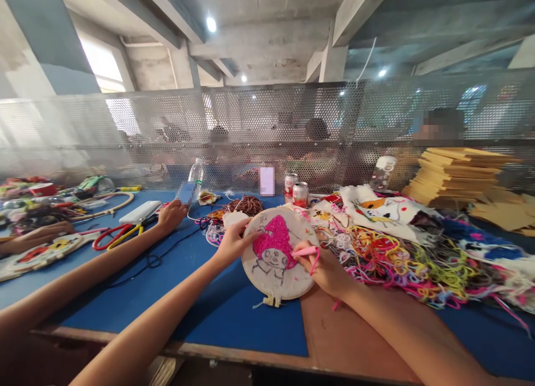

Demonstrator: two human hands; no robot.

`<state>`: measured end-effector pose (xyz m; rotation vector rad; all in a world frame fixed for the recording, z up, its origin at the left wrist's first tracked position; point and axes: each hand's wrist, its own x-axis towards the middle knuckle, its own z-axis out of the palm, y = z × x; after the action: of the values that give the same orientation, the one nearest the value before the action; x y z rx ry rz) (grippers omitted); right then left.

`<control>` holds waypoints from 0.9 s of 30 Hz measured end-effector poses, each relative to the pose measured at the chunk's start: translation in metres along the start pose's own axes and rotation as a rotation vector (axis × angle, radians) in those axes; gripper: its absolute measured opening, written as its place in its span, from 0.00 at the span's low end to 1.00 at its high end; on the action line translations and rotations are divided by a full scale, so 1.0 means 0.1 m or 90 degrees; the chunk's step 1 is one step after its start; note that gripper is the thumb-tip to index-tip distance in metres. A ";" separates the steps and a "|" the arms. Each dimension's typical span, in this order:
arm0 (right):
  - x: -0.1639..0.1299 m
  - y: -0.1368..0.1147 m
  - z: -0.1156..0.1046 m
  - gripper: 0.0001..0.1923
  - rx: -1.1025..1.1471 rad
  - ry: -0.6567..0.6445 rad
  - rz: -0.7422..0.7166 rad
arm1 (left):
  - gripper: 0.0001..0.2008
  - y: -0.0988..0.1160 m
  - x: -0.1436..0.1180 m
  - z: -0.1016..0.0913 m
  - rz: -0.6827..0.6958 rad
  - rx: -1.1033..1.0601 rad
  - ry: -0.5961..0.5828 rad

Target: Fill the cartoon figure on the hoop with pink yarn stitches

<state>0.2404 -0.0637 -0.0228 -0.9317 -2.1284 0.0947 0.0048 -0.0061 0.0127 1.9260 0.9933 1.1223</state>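
Gripping round hoop [261, 284], tapered tool [306, 251], nubbly yarn [273, 236]

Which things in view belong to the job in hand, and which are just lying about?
In use: hooped cloth, in the left hand; pink tool, in the right hand; pink yarn.

Seemingly lying about: drink cans; clear bottle; stacked brown packets.

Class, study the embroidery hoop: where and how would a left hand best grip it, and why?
The embroidery hoop is probably best pinched at its thin upper-left rim, coming from the left, thumb in front, as the left hand does: the clamp juts out at the bottom, and the right hand with the pink tool occupies the right.
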 end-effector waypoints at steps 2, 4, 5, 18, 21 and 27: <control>0.00 0.01 -0.01 0.08 0.003 0.003 0.009 | 0.20 -0.01 0.00 0.00 0.008 0.009 -0.001; 0.00 0.01 -0.02 0.09 -0.002 -0.004 0.016 | 0.19 -0.01 0.01 -0.01 0.019 0.021 -0.004; 0.00 0.01 -0.03 0.09 -0.007 -0.008 0.019 | 0.18 -0.01 0.01 -0.01 0.024 0.027 -0.006; 0.00 0.02 -0.08 0.09 -0.029 -0.019 0.014 | 0.21 -0.09 0.02 0.01 -0.005 -0.005 -0.010; 0.01 0.01 -0.10 0.10 -0.024 -0.027 0.043 | 0.21 -0.08 0.02 0.01 -0.013 -0.013 -0.014; 0.00 0.00 -0.12 0.09 0.016 -0.009 0.031 | 0.22 -0.07 0.02 0.02 -0.004 -0.002 -0.002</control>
<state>0.2491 -0.0666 -0.0145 -0.9712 -2.1123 0.1535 0.0051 -0.0010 0.0068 1.9202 0.9954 1.1156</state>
